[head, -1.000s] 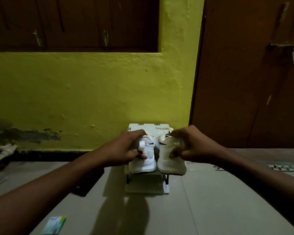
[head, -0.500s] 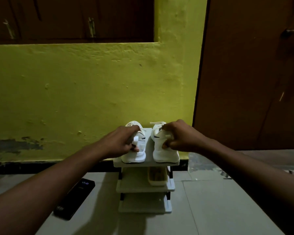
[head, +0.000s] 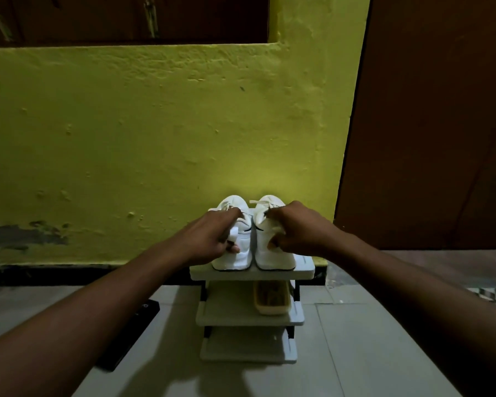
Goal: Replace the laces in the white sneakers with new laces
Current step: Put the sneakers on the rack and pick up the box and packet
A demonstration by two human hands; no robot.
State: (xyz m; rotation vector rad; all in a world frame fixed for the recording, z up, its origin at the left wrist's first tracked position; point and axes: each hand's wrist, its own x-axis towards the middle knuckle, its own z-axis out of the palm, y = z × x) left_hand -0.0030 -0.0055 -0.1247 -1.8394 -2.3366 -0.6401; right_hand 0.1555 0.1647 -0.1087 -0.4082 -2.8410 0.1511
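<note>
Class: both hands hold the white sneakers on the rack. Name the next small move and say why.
Probably lift the pair off the top shelf and bring it closer: the left hand grips the left sneaker, the right hand the right sneaker, and both are laced.

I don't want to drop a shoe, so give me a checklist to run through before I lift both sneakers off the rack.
1. Left hand grips the left white lace-up sneaker at its heel: ok.
2. Right hand grips the right white lace-up sneaker near its collar: ok.
3. Both sneakers sit on the top shelf of the grey three-tier plastic rack: ok.
4. White laces present in both sneakers: ok.
5. New laces within reach: cannot tell; none in view.
6. Black flat box on the floor lies apart from the rack: ok.
</note>
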